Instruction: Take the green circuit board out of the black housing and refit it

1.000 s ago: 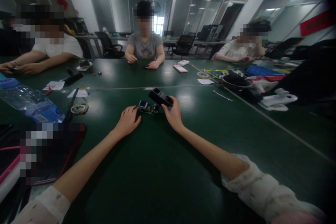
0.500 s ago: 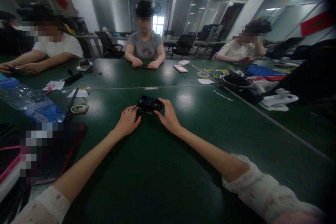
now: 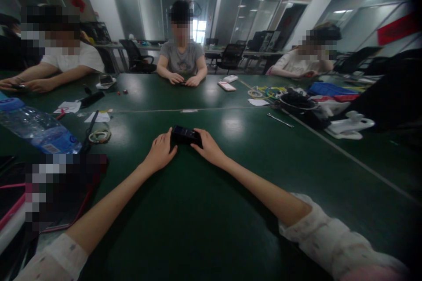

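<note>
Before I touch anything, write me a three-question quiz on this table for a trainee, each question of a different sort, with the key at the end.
1. True or false: the left hand and the right hand both touch the black case.
2. Which tool lies on the table to the right of the black case?
a) a hammer
b) a wrench
c) a pair of scissors
3. Fill in the blank: the cap of the clear plastic bottle is ____ in colour.

Key: 1 true; 2 b; 3 blue.
</note>
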The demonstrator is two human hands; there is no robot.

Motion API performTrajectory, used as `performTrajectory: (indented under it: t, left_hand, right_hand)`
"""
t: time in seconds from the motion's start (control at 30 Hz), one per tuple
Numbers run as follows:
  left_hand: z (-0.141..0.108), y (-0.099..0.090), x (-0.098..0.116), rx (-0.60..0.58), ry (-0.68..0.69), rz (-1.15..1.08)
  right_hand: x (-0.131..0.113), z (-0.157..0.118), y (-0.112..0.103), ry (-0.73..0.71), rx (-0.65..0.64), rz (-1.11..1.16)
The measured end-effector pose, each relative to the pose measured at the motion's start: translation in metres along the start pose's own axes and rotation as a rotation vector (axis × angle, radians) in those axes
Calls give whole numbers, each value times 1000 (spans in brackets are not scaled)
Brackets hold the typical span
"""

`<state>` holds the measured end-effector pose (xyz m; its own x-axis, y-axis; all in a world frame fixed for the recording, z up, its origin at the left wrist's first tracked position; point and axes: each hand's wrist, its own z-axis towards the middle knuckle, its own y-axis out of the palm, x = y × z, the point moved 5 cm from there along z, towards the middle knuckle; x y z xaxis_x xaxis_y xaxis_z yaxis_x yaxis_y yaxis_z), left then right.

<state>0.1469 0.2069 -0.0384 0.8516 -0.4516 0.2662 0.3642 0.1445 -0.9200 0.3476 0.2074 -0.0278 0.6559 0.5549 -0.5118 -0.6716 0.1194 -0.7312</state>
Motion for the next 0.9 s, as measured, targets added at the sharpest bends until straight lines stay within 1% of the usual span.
performTrajectory:
  t: [0.27, 0.43, 0.67, 0.9]
  left_hand:
    - [2, -2, 2, -2, 1, 14]
    - [2, -4, 4, -15, -7, 4]
    - [1, -4, 3, -18, -1, 8]
    - [0, -9, 7, -40, -28, -9]
  right_hand:
    - [-3, 0, -1, -3, -14, -13]
    - [-1, -2, 0, 18, -23, 0]
    - [5, 0, -2, 70, 5, 92]
    - [8, 3, -4, 117, -4, 199]
